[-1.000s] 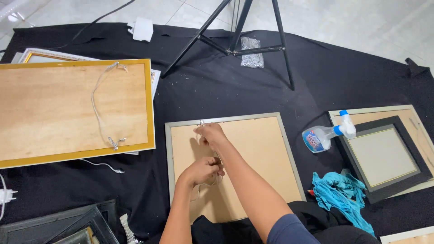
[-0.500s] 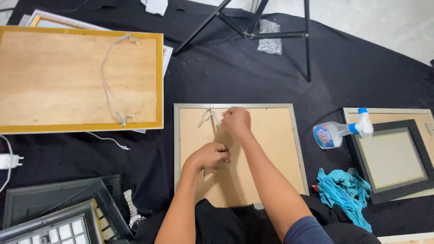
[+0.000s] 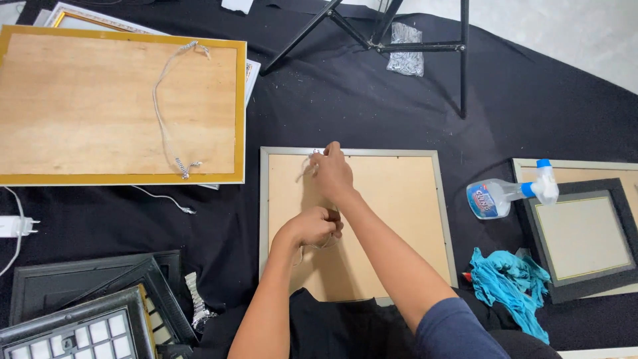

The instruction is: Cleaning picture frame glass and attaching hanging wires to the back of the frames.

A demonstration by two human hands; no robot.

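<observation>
While the right hand [image 3: 330, 174] pinches the hanging cord [image 3: 307, 166] at the upper edge of the frame back [image 3: 392, 219], the left hand [image 3: 314, 226] is closed on its lower end. Uneven tension could slip or fray it.

Both hands on the string [image 3: 307, 166] across the silver frame's back [image 3: 399, 213]: right hand [image 3: 332, 174] pinching it near the top edge, left hand [image 3: 316, 227] gripping just below (spray bottle [image 3: 508, 194] off to the right).

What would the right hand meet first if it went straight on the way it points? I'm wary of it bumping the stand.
Probably the frame's grey top rail, just beyond the right hand; past it lies black cloth, then the tripod. Height is unclear.
</observation>
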